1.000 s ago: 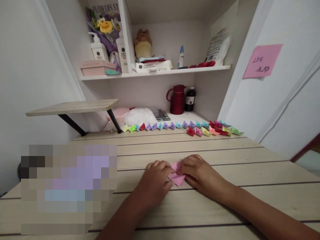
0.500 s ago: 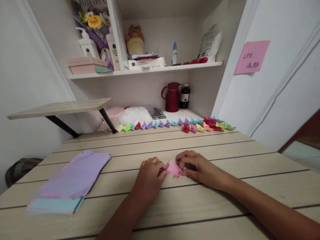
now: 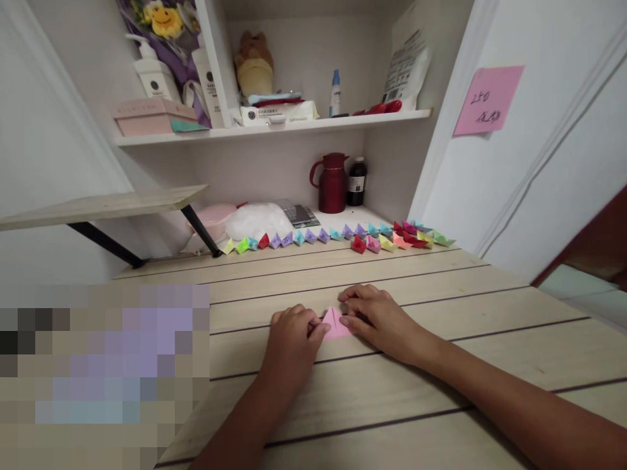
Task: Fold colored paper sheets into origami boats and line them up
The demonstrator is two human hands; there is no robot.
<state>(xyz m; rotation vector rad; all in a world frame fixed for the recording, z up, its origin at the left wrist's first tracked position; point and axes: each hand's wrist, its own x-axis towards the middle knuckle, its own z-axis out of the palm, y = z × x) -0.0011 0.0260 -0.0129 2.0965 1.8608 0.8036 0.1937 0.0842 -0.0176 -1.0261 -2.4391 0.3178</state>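
**Two hands on one pink fold, near the middle of the desk**

You have one piece of pink paper [image 3: 336, 326] lying flat on the desk [image 3: 372, 405], folded into a small shape with its point turned to the far side. It sits between your two hands, touching both.

Your left hand [image 3: 292, 341] is curled nearly into a fist, with its fingertips closed on the left edge of the paper. Your right hand [image 3: 379, 320] rests on the desk with bent fingers, and its thumb and forefinger are closed on the right edge.

Along the far edge of the desk runs a row of small folded paper boats [image 3: 323, 235] in yellow, green, blue, red, purple and pink. There are at least twenty. At the far right they bunch up and overlap, so you cannot count them exactly.

Behind the row stand one red jug [image 3: 332, 184] and one dark bottle [image 3: 356, 182], just beside each other. On the shelf [image 3: 313, 124] above are two white pump bottles [image 3: 149, 73], one pink box [image 3: 147, 116] and one plush toy [image 3: 255, 64]. One pink note [image 3: 487, 99] is stuck to the wall on the right.
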